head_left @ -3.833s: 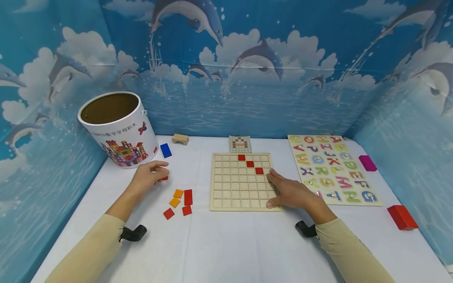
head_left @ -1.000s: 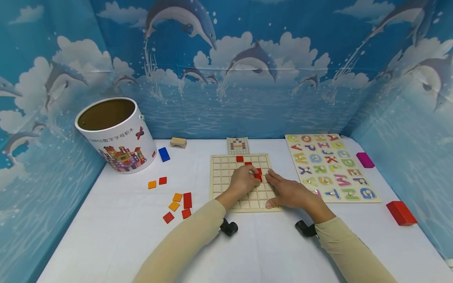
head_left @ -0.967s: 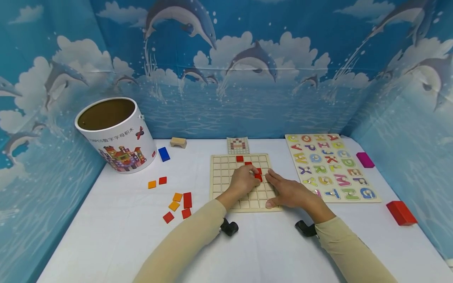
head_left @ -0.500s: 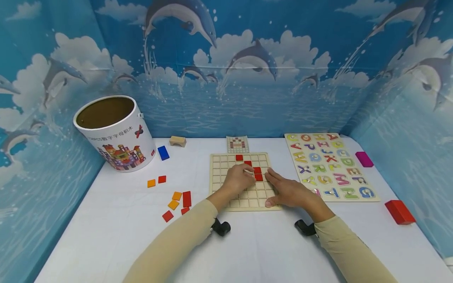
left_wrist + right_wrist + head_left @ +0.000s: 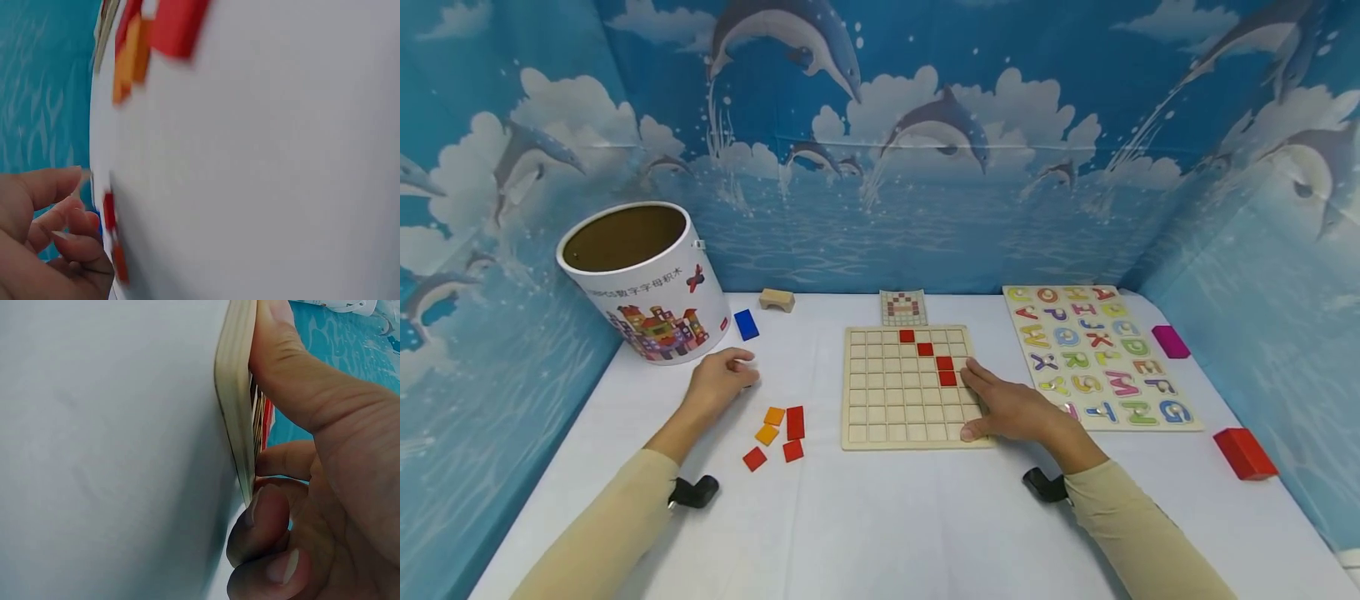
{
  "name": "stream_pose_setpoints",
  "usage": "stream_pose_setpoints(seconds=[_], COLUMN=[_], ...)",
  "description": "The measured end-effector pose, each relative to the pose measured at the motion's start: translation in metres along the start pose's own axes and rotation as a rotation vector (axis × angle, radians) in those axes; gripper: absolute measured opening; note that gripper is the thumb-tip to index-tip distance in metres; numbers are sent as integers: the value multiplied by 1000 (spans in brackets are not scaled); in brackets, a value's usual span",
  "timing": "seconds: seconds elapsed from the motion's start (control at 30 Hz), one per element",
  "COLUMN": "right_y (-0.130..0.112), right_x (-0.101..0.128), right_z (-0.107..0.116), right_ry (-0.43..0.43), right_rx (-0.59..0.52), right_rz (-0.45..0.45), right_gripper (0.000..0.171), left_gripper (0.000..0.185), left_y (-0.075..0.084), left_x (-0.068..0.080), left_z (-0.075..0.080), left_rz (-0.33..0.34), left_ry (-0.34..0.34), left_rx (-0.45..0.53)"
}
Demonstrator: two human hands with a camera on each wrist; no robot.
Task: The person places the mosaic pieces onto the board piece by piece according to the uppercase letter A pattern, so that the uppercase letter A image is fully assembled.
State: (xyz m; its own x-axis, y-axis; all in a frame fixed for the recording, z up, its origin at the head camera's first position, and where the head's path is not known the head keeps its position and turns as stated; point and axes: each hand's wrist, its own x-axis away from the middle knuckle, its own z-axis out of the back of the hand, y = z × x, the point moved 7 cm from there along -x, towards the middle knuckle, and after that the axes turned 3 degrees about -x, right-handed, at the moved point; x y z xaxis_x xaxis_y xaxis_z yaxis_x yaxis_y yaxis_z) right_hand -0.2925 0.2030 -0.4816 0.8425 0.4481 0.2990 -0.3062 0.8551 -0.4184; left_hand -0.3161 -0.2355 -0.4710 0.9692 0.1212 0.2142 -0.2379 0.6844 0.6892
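Note:
My left hand (image 5: pixel 718 387) is over the left side of the table, fingers loosely bent, holding nothing. In the left wrist view, a red tile (image 5: pixel 109 210) and an orange tile (image 5: pixel 120 264) lie just beyond its fingertips; the hand hides them in the head view. My right hand (image 5: pixel 1011 406) rests on the right edge of a wooden grid board (image 5: pixel 880 421), thumb and forefinger on top. The right wrist view shows other fingers bent beside the board's side (image 5: pixel 234 381). Several red tiles (image 5: pixel 925 349) step down through the board's upper right cells.
Nearer me lie orange tiles (image 5: pixel 767 434), red tiles (image 5: pixel 755 458) and a red oblong block (image 5: pixel 795 422). A white bucket (image 5: pixel 655 308), blue block (image 5: pixel 747 324) and wooden arch (image 5: pixel 777 300) stand back left. Behind the board is a pattern card (image 5: pixel 903 308); right, an alphabet board (image 5: pixel 1112 392).
My left hand has left the grid board and swung back left to the loose tiles. Compared with the oldest frame, another red tile sits on the board. My right hand has stayed in place.

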Motion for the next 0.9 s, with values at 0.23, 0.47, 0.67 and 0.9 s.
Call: stream_pose_setpoints(seconds=[0.23,0.47,0.67,0.9], right_y=[0,-1,-1,-1], right_x=[1,1,0,0], right_z=[0,-1,0,-1], right_ry=[6,13,12,2], right_rx=[-2,-7,5,3], right_rz=[6,14,9,0], right_gripper=[111,109,111,111], left_gripper=[43,28,20,28], left_y=[-25,-19,-15,-12], left_x=[0,-2,-1,-2], left_z=[15,15,15,12], left_rz=[-11,-70,-83,-95], left_ry=[27,55,72,60], left_rx=[-137,-218,-182,-144])
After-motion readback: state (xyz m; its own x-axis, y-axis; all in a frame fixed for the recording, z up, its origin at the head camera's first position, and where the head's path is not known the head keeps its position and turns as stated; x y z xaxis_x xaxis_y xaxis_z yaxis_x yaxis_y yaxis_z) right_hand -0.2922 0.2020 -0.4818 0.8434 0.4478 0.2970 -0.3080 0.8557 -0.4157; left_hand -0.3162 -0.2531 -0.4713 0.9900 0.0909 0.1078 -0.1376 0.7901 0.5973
